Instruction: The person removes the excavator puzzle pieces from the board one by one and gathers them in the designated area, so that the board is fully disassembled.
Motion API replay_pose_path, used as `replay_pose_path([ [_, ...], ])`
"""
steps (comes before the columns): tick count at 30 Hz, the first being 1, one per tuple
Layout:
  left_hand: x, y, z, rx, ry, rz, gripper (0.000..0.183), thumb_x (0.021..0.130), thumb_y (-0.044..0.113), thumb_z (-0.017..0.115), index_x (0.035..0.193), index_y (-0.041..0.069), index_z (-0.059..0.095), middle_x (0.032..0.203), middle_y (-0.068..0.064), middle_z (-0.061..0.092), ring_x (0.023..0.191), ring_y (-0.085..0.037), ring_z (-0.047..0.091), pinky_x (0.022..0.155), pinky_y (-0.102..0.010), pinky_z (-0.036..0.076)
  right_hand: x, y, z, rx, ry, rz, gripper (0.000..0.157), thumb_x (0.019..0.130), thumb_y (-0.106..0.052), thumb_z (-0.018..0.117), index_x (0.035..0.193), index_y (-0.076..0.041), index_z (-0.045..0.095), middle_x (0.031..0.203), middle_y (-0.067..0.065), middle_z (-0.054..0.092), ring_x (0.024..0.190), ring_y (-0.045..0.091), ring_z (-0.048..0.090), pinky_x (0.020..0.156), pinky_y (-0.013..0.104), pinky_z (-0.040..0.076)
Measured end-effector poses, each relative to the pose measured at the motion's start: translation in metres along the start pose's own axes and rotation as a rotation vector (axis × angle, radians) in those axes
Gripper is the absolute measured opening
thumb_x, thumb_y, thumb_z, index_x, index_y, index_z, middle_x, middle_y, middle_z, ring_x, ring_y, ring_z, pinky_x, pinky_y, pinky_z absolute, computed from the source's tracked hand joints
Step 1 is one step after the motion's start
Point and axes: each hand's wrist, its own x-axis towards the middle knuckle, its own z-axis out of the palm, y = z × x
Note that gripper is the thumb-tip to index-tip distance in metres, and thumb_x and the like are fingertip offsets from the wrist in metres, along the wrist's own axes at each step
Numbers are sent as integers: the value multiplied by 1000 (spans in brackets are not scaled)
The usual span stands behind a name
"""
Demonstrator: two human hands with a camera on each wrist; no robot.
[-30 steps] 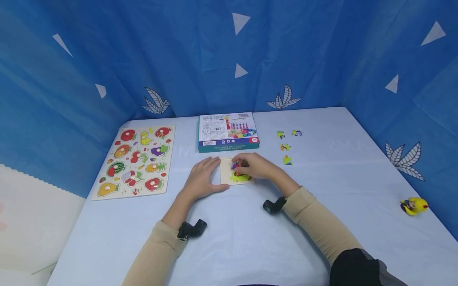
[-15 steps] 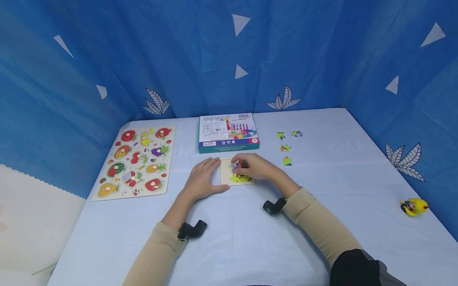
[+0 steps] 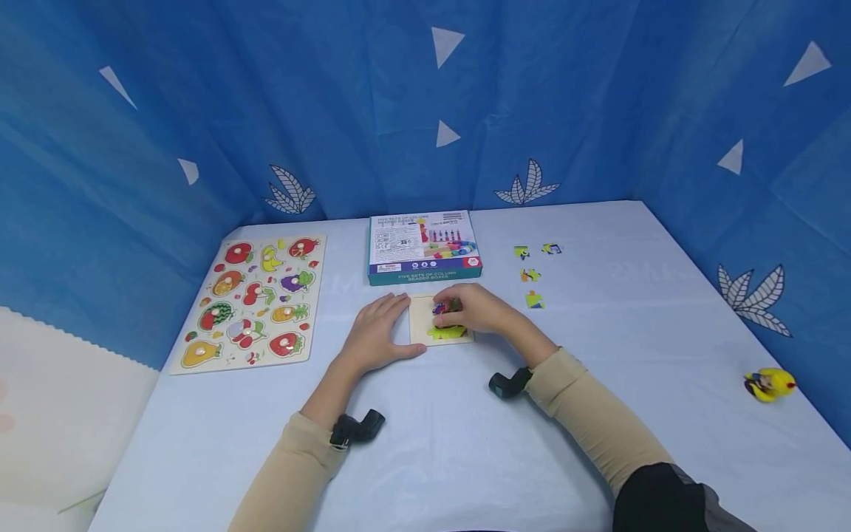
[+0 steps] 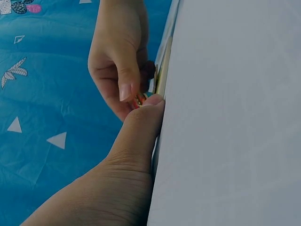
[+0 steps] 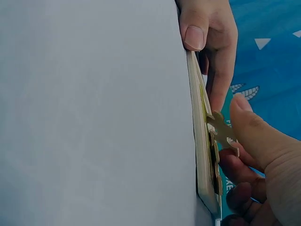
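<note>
A small wooden jigsaw board (image 3: 417, 318) lies on the table between the hands, with yellow-green pieces (image 3: 447, 332) set in its lower part. My right hand (image 3: 480, 309) is over the board's right side, pinching a red-and-blue jigsaw piece (image 3: 439, 311) between thumb and fingers. In the right wrist view that jigsaw piece (image 5: 223, 131) stands tilted on edge against the pieces in the board. My left hand (image 3: 377, 332) rests flat at the board's left side, fingers extended, its thumb (image 4: 136, 132) along the near edge. The right hand hides part of the board.
Several loose jigsaw pieces (image 3: 530, 275) lie right of the board. Behind it is a bead-set box (image 3: 425, 247). A fruit peg puzzle (image 3: 249, 303) lies at the left, and a yellow toy figure (image 3: 769, 384) is near the right edge. A blue curtain (image 3: 372, 103) encloses the table.
My right fingers have shifted very slightly to the right, and the pinched jigsaw piece has changed its tilt a little. The left hand has stayed in place.
</note>
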Motion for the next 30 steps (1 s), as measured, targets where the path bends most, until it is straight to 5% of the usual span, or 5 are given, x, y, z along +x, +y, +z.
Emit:
replay_pose_path([
  [9, 0, -1, 0, -1, 1, 3, 104, 73, 74, 68, 155, 21, 35, 163, 1, 33, 154, -23, 22, 125, -53, 18, 1, -1, -1, -20, -12, 8, 58, 82, -41, 80, 133, -15, 64, 129, 2, 67, 109, 16, 62, 104, 39, 52],
  [30, -1, 0, -2, -12, 1, 2, 104, 73, 74, 69, 155, 20, 35, 162, 1, 33, 153, -23, 22, 125, -53, 18, 2, -4, -4, -167, 3, -7, 61, 79, -43, 82, 131, -16, 67, 106, -2, 71, 90, 13, 59, 88, 30, 56],
])
